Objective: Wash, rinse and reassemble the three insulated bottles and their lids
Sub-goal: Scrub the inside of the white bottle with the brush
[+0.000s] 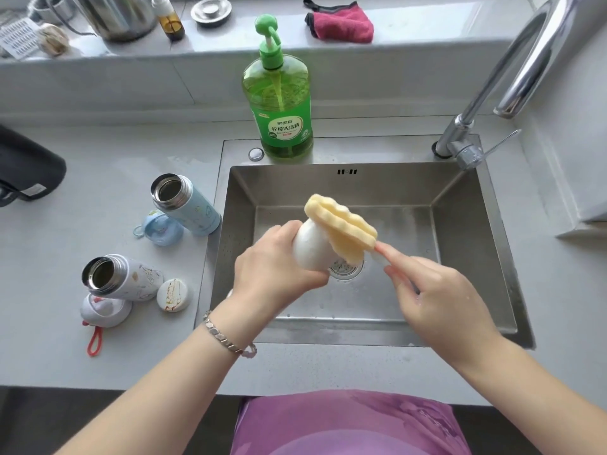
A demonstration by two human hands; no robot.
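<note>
head view: over the sink point(239, 224) the left hand point(279, 267) curls its fingers round a white bottle point(310, 249), tilting it so the yellow sponge brush point(341, 224) reaches its end. the right hand point(437, 290) pinches the brush handle. drips should fall into the basin. on the surface point(98, 192) to the left, a blue bottle point(187, 205) and a patterned bottle point(121, 277) sit open by a blue lid point(161, 229) and a white lid point(105, 308), out of the way. a soap bottle point(279, 103) stands behind.

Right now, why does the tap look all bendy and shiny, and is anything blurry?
Head view: the wide lens bends the tap and the counter edges; light glares off its chrome; the yellow sponge brush and white bottle look sharp, the back ledge softer.
</note>
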